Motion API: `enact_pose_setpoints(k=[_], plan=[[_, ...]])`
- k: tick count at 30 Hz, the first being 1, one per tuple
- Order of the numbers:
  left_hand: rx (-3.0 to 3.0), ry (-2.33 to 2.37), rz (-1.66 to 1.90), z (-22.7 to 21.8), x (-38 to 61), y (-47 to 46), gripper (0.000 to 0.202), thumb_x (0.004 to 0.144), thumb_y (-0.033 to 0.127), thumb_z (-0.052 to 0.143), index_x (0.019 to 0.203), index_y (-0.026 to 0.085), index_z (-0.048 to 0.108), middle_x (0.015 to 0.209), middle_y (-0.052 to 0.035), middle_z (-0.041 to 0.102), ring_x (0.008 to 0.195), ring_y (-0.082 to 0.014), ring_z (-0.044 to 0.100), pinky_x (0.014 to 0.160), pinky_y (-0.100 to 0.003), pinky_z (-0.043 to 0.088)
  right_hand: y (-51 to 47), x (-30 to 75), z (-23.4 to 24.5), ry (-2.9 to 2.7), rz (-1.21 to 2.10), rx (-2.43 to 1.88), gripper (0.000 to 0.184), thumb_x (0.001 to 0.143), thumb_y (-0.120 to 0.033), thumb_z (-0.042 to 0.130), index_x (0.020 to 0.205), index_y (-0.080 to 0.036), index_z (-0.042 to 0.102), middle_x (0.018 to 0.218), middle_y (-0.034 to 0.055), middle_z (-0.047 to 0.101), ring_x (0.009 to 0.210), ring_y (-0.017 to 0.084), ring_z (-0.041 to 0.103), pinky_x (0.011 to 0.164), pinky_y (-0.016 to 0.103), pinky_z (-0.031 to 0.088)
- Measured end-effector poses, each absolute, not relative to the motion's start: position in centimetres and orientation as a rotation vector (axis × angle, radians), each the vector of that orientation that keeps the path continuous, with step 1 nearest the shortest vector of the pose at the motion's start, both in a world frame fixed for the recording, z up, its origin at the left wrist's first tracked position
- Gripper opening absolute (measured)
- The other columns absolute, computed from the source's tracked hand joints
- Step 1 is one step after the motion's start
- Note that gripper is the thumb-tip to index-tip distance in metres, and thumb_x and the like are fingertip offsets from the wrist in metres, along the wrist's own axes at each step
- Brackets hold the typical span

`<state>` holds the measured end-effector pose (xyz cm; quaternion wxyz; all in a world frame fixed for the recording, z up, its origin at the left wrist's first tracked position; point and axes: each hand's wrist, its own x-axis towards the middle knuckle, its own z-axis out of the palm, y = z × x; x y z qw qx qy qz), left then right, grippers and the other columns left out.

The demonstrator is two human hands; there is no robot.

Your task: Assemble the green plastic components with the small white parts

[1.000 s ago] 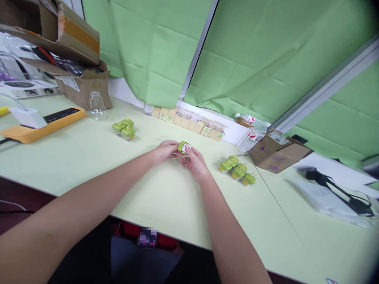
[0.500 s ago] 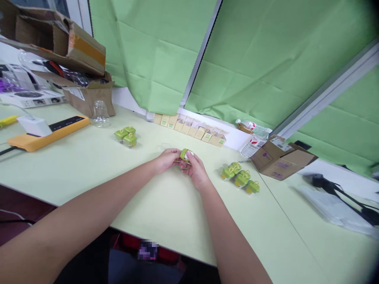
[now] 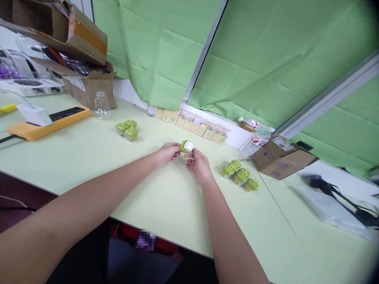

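Note:
Between the thumb and fingers of my left hand (image 3: 168,154) is a small green lid (image 3: 183,146), held above the table with a rounded white piece (image 3: 188,146) in its open side. My right hand (image 3: 197,163) is just to the right of it, fingers apart and loosely curled, its thumb tip close to the white piece; whether it touches cannot be made out. A faint clear plastic piece (image 3: 166,140) lies on the table behind my left hand. Small clear containers with green lids (image 3: 126,129) stand in a group at the left, and several more (image 3: 239,173) stand at the right.
Along the back wall runs a row of small tan boxes (image 3: 192,124). An orange power strip (image 3: 59,120), a clear jar (image 3: 101,106) and stacked cardboard boxes (image 3: 89,88) are at the left. To the right are a cardboard box (image 3: 275,159), plastic packages (image 3: 254,144) and black cables (image 3: 340,193).
My right thumb has come off the white piece, and the right hand has drawn slightly to the right. More of the white piece shows now. My left hand keeps hold of the lid.

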<state>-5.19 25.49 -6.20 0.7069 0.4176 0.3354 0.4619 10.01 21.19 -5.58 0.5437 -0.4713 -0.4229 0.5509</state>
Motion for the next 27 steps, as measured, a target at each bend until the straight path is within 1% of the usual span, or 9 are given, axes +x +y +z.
enact_pose_setpoints(k=[2, 4, 6, 9, 13, 18, 23, 24, 27], plan=[[0.928, 0.750, 1.032, -6.17, -5.27, 25.53, 0.019, 0.067, 0.022, 0.077, 0.080, 0.013, 0.066, 0.067, 0.0005, 0.055, 0.055, -0.0063, 0.043, 0.049, -0.023, 0.026, 21.10, 10.02, -5.41, -0.991, 1.337, -1.128, 0.044, 0.084, -0.063, 0.057, 0.100, -0.022, 0.063, 0.083, 0.0035, 0.071, 0.057, 0.014, 0.061, 0.052, 0.027, 0.052], [0.939, 0.767, 1.037, -6.18, -5.33, 25.53, 0.021, 0.067, 0.024, 0.078, 0.079, 0.013, 0.066, 0.067, 0.0002, 0.055, 0.055, -0.0070, 0.044, 0.050, -0.023, 0.029, 20.86, 9.77, -5.19, -1.040, 1.364, -1.128, 0.050, 0.085, -0.068, 0.053, 0.105, -0.023, 0.064, 0.089, 0.0049, 0.072, 0.060, 0.015, 0.063, 0.053, 0.028, 0.053], [0.962, 0.788, 1.036, -6.23, -5.37, 25.53, 0.022, 0.066, 0.026, 0.079, 0.078, 0.014, 0.066, 0.066, 0.0003, 0.055, 0.057, -0.0078, 0.046, 0.052, -0.023, 0.032, 20.58, 9.46, -5.04, -1.108, 1.320, -1.150, 0.050, 0.081, -0.068, 0.058, 0.103, -0.023, 0.065, 0.092, 0.0050, 0.071, 0.062, 0.015, 0.064, 0.053, 0.028, 0.053], [0.994, 0.802, 1.027, -6.29, -5.43, 25.55, 0.022, 0.066, 0.027, 0.079, 0.077, 0.014, 0.065, 0.065, 0.0001, 0.055, 0.059, -0.0089, 0.049, 0.054, -0.023, 0.034, 20.40, 9.36, -5.06, -1.167, 1.283, -1.166, 0.043, 0.079, -0.060, 0.066, 0.101, -0.023, 0.065, 0.095, 0.0053, 0.071, 0.064, 0.015, 0.065, 0.055, 0.027, 0.054], [0.977, 0.802, 1.047, -6.19, -5.60, 25.63, 0.021, 0.066, 0.025, 0.078, 0.077, 0.014, 0.064, 0.068, -0.0006, 0.056, 0.059, -0.0082, 0.049, 0.054, -0.022, 0.034, 20.58, 9.85, -5.13, -1.072, 1.348, -1.137, 0.032, 0.081, -0.045, 0.063, 0.102, -0.022, 0.064, 0.097, 0.0070, 0.073, 0.066, 0.018, 0.067, 0.056, 0.030, 0.054], [1.043, 0.824, 1.022, -6.44, -5.65, 25.80, 0.018, 0.067, 0.025, 0.076, 0.077, 0.015, 0.064, 0.067, -0.0008, 0.056, 0.063, -0.0104, 0.052, 0.056, -0.023, 0.037, 20.59, 9.79, -5.00, -1.068, 1.421, -1.104, 0.037, 0.086, -0.050, 0.053, 0.104, -0.020, 0.063, 0.093, 0.0076, 0.073, 0.068, 0.019, 0.068, 0.057, 0.031, 0.055], [1.072, 0.827, 1.039, -6.62, -5.69, 25.91, 0.017, 0.067, 0.025, 0.075, 0.076, 0.016, 0.064, 0.067, 0.0002, 0.055, 0.062, -0.0099, 0.052, 0.055, -0.023, 0.036, 20.61, 9.86, -5.00, -1.016, 1.335, -1.172, 0.024, 0.082, -0.036, 0.056, 0.100, -0.021, 0.062, 0.093, 0.0062, 0.074, 0.065, 0.018, 0.068, 0.057, 0.031, 0.055], [1.070, 0.830, 1.042, -6.59, -5.71, 25.90, 0.017, 0.067, 0.025, 0.075, 0.075, 0.016, 0.064, 0.066, 0.0004, 0.055, 0.062, -0.0099, 0.051, 0.056, -0.023, 0.036, 20.60, 9.91, -4.97, -0.997, 1.333, -1.176, 0.024, 0.083, -0.037, 0.055, 0.100, -0.022, 0.061, 0.092, 0.0059, 0.074, 0.065, 0.019, 0.068, 0.057, 0.031, 0.055], [1.080, 0.818, 1.032, -6.50, -5.71, 25.82, 0.016, 0.067, 0.025, 0.075, 0.075, 0.016, 0.064, 0.067, -0.0001, 0.056, 0.063, -0.0106, 0.052, 0.057, -0.024, 0.037, 20.54, 9.91, -4.96, -1.050, 1.383, -1.140, 0.033, 0.085, -0.049, 0.053, 0.102, -0.022, 0.061, 0.094, 0.0072, 0.073, 0.069, 0.020, 0.069, 0.058, 0.031, 0.055]])
